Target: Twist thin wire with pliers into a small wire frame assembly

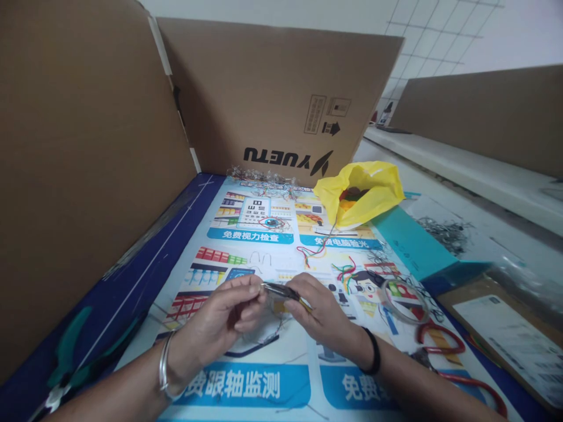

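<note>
1. Your right hand [314, 308] was closed round the dark pliers [280, 289], above the printed sheet [297, 381].
2. Your left hand [233, 308] was pinched shut at their tip; contents too small to tell.
3. Cardboard walls [264, 88] stood well apart from both hands; green-handled tool [71, 339] lay near your left forearm [127, 378].

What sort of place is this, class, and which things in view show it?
Probably a makeshift handicraft workspace: pliers gripped in the right hand, coloured strands lying on a printed sheet, and a cardboard panel standing behind.
</note>
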Demonstrator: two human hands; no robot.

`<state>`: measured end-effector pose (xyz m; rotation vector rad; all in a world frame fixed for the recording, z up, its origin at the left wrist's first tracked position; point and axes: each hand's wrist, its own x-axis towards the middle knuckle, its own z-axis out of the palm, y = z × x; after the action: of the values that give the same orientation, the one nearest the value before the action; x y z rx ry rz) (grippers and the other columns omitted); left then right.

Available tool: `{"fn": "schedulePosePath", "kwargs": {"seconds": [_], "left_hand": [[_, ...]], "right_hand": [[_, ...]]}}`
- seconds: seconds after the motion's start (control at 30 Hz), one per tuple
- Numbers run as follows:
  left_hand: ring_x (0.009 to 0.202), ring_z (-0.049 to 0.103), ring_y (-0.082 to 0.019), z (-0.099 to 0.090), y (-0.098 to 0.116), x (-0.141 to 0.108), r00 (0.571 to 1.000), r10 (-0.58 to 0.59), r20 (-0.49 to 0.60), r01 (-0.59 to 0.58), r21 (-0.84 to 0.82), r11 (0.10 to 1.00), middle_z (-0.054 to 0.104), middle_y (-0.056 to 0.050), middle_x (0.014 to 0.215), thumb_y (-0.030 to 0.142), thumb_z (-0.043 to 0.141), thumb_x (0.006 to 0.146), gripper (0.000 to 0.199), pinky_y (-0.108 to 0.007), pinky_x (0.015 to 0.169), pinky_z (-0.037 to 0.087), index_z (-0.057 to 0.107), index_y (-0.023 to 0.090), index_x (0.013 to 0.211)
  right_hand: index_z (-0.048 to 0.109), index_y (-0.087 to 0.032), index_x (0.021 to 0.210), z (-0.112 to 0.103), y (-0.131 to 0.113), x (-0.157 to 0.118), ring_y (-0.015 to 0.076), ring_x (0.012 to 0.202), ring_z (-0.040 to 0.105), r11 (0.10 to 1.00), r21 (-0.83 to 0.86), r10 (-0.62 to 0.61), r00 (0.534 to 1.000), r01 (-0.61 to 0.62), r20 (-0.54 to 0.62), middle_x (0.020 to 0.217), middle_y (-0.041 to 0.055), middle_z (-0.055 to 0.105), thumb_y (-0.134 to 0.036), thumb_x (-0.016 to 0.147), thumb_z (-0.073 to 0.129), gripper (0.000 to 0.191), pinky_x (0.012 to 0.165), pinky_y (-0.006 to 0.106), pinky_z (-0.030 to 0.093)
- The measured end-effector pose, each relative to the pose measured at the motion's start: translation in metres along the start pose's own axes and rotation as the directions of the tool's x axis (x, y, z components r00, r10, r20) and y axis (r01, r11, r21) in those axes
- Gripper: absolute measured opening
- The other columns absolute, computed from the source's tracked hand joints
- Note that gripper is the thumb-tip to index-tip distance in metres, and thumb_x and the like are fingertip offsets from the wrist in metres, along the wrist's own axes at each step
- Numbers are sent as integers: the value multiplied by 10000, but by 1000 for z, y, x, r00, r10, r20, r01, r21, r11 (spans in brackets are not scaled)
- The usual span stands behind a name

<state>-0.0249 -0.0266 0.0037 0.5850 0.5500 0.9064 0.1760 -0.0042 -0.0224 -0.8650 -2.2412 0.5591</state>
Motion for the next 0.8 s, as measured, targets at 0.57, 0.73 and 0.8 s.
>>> {"fn": "schedulePosePath", "kwargs": {"seconds": [0.57, 0.73, 0.8], "left_hand": [[433, 252, -46, 2, -7, 2, 999, 15, 28, -15, 32, 999, 349, 38, 517, 177, 496, 838, 144, -161, 403, 208, 523, 122, 707], [447, 290, -50, 2, -8, 3, 1000, 29, -1, -29, 56, 998, 393, 30, 543, 198, 517, 831, 144, -173, 417, 212, 515, 133, 703], [442, 299, -46, 3, -7, 3, 998, 60, -29, -56, 122, 991, 433, 24, 564, 223, 521, 839, 144, -171, 410, 206, 528, 135, 725]], "right_hand": [[555, -170, 959, 5, 4, -5, 171, 750, 546, 973, -230, -31, 996, 10, -88, 810, 68, 603, -352, 912, 390, 250, 646, 277, 442], [554, -180, 897, 5, -1, -4, 164, 732, 539, 975, -209, 63, 997, -71, -43, 787, 56, 593, -345, 912, 384, 237, 635, 268, 433], [553, -181, 899, 4, -1, -4, 168, 736, 537, 965, -243, 87, 995, -95, -41, 792, 54, 589, -339, 907, 397, 222, 638, 272, 430]]}}
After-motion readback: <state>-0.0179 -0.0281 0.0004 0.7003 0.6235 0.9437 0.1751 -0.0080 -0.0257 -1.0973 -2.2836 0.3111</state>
